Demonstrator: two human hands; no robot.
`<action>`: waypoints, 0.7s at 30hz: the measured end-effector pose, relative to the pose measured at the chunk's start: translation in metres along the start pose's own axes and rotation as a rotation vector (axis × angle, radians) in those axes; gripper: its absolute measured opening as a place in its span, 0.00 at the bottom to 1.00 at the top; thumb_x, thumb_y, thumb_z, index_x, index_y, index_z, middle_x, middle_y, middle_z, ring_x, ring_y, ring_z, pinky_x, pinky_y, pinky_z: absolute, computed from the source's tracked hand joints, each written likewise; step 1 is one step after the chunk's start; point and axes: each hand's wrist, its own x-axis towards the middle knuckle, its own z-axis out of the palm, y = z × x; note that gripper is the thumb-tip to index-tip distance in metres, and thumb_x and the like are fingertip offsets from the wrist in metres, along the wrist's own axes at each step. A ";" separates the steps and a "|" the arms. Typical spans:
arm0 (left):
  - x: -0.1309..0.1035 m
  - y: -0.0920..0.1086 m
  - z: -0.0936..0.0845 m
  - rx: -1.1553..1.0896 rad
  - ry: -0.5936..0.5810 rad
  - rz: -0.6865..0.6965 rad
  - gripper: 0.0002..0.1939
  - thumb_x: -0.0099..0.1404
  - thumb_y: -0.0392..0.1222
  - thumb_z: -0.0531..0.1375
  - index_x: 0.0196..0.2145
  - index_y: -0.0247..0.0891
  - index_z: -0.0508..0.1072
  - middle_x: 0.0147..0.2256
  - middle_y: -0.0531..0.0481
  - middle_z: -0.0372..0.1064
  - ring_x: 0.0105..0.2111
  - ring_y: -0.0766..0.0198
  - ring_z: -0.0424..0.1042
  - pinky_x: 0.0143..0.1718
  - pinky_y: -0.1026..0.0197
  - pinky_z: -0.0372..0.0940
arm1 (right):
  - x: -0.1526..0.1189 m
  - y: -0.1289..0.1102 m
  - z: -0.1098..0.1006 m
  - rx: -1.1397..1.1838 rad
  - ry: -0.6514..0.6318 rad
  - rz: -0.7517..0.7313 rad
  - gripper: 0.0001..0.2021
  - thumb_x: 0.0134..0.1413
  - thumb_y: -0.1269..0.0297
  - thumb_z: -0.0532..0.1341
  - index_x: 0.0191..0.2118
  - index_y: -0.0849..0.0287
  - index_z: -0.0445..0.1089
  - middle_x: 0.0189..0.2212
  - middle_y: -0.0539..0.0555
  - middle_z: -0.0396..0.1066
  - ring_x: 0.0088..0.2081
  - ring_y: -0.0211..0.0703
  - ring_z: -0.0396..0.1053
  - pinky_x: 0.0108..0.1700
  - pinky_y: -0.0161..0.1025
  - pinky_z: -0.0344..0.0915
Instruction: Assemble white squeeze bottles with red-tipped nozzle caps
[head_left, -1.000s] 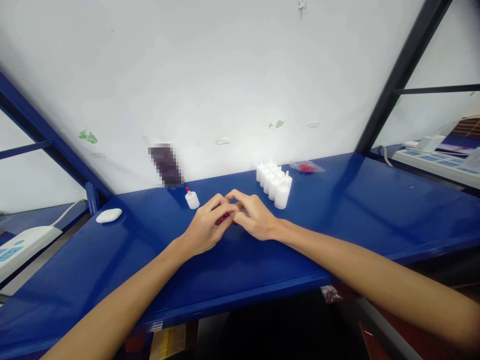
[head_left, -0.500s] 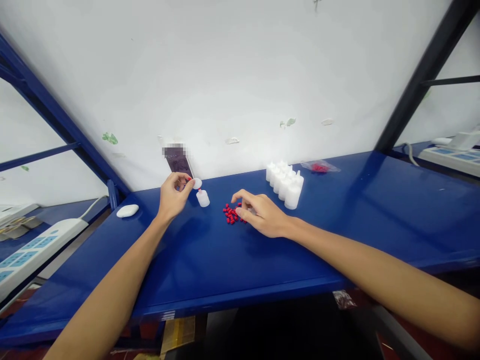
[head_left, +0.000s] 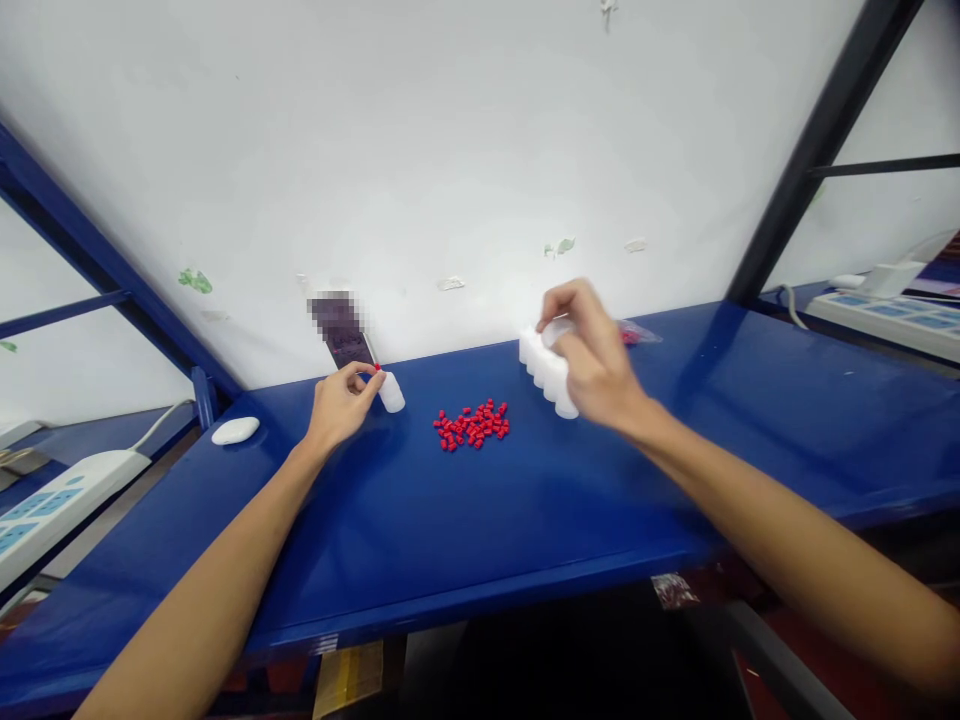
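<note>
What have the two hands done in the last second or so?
They parted from over the red pellets, which now lie spread out. The left hand moved left to the small white bottle and pinches its red-tipped top. The right hand lifted to the cluster of white bottles, grasping one. The white oval object stayed put.

You see a glossy blue bench point(head_left: 675, 440) under a plain white wall point(head_left: 465, 140); bright red caps point(head_left: 472, 424) at centre, white bottles point(head_left: 541, 362) at two o'clock, a red-tipped white bottle point(head_left: 390, 391) at ten o'clock
</note>
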 end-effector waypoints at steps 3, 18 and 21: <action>-0.001 0.002 -0.002 -0.003 0.075 -0.029 0.18 0.65 0.55 0.56 0.36 0.38 0.74 0.18 0.57 0.65 0.21 0.65 0.65 0.28 0.63 0.58 | 0.005 0.021 -0.025 -0.086 0.016 0.117 0.11 0.49 0.74 0.53 0.39 0.56 0.64 0.39 0.54 0.65 0.42 0.46 0.65 0.45 0.46 0.63; -0.032 0.055 0.010 0.093 -0.177 0.522 0.11 0.67 0.42 0.52 0.34 0.38 0.73 0.20 0.55 0.67 0.19 0.69 0.64 0.26 0.65 0.58 | -0.022 0.050 -0.045 -0.437 -0.054 0.260 0.10 0.51 0.55 0.67 0.35 0.54 0.80 0.34 0.56 0.77 0.44 0.55 0.69 0.46 0.53 0.65; -0.033 0.061 0.010 0.070 -0.297 0.518 0.11 0.67 0.42 0.52 0.33 0.38 0.73 0.18 0.57 0.65 0.18 0.69 0.63 0.25 0.65 0.57 | -0.024 0.052 -0.045 -0.470 -0.101 0.247 0.10 0.51 0.54 0.67 0.31 0.54 0.79 0.33 0.55 0.76 0.43 0.55 0.66 0.45 0.52 0.62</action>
